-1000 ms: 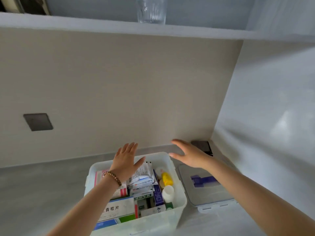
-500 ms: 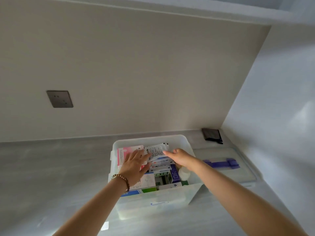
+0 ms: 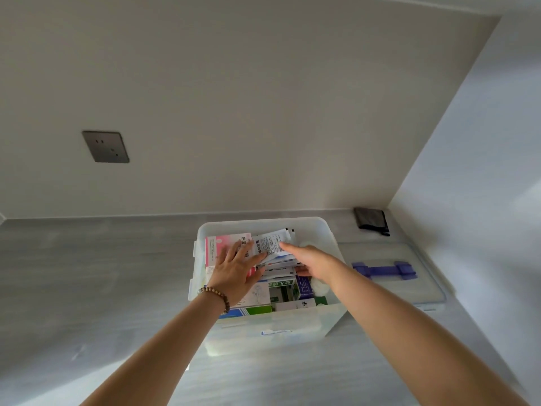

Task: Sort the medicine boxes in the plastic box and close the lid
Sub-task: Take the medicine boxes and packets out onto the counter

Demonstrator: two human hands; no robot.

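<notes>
Fingers of my left hand lie straight on the pink medicine box; my right hand covers the sachets, whether gripping I cannot tell. Both sit inside the open plastic box on the table, lid just beside it, rightward.

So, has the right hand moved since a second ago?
Yes. Against the box, the right hand came nearer and left from over the far right corner; it is now inside the rim, holding the sachets.
</notes>
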